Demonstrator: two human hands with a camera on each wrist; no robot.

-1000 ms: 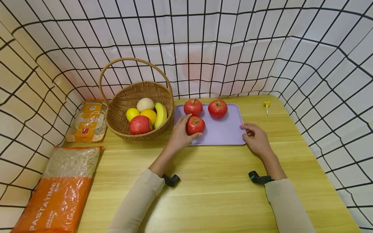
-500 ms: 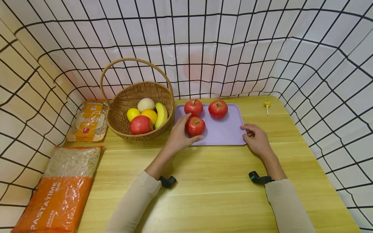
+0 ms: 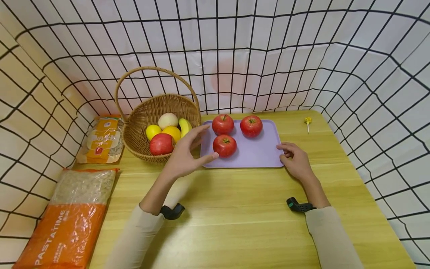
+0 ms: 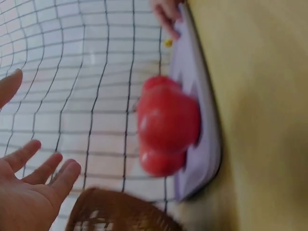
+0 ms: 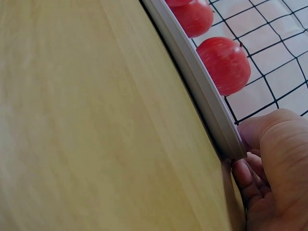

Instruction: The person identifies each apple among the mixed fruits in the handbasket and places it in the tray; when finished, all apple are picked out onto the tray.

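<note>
We read this as moving apples by hand between tray and basket, caught between grips; which way they go, we can't tell from this moment.

Our left hand [image 3: 184,156] holds nothing: fingers and thumb spread, hanging between the wicker basket [image 3: 178,104] and the purple tray [image 3: 256,155]. In the head view the thumb tip overlaps the edge of the front apple [image 3: 224,146], but the left wrist view, blurred, shows fingers and apples apart.

Our right hand [image 3: 296,160] pinches the tray's near right corner, thumb on the rim, fingers below it; we judge it's steadying.

All three apples sit on the tray: front one left of centre, the rear-left apple [image 3: 223,124] just behind it, the rear-right apple [image 3: 251,126] off to the side. A red fruit [image 3: 161,144] lies frontmost in the basket.

Next move, our guess: keep the tray pinned, bring the left hand past the basket rim without bumping the front apple, then close on one fruit.
</note>
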